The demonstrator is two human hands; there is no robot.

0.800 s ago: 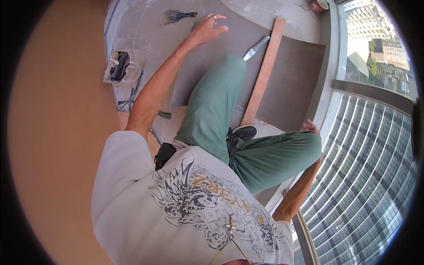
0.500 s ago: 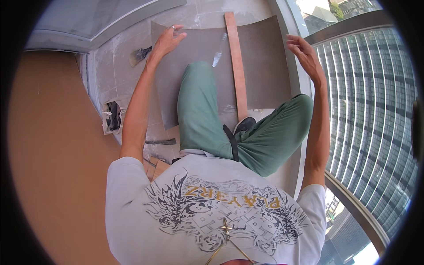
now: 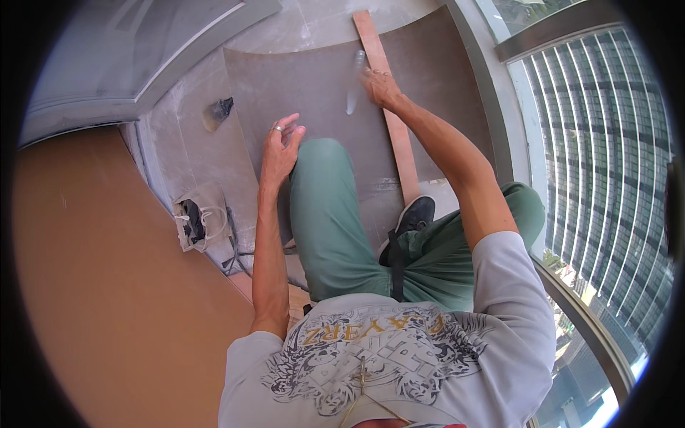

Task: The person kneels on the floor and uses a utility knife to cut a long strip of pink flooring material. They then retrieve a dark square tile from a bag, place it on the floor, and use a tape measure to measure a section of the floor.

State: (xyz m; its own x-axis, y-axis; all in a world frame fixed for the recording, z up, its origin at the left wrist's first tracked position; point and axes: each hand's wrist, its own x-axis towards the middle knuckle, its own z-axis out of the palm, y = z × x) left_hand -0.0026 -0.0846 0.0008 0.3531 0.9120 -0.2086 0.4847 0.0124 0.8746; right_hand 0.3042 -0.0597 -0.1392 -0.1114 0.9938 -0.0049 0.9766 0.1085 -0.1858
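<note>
On a curved-edged grey-brown sheet (image 3: 285,85) lies a long, narrow pinkish-brown strip (image 3: 399,146). My right hand (image 3: 383,88) is over the strip's upper part, its bent fingertips at a slim, pale, see-through tool with a blade-like end (image 3: 351,100). The tool looks smeared, and whether my fingers grip it or only touch it does not show. My left hand (image 3: 280,150) hovers empty beside my left knee, fingers apart, a ring on one finger.
A brush-like tool with a dark top (image 3: 218,113) lies left of the sheet. Below it stands a pale bag (image 3: 203,217) with dark things inside. A brown panel (image 3: 114,271) fills the left side; a window frame (image 3: 510,135) runs along the right.
My right hand has swung inward from the window side to the strip and the see-through tool. My left hand has come down closer to my knee. The view has shifted.
</note>
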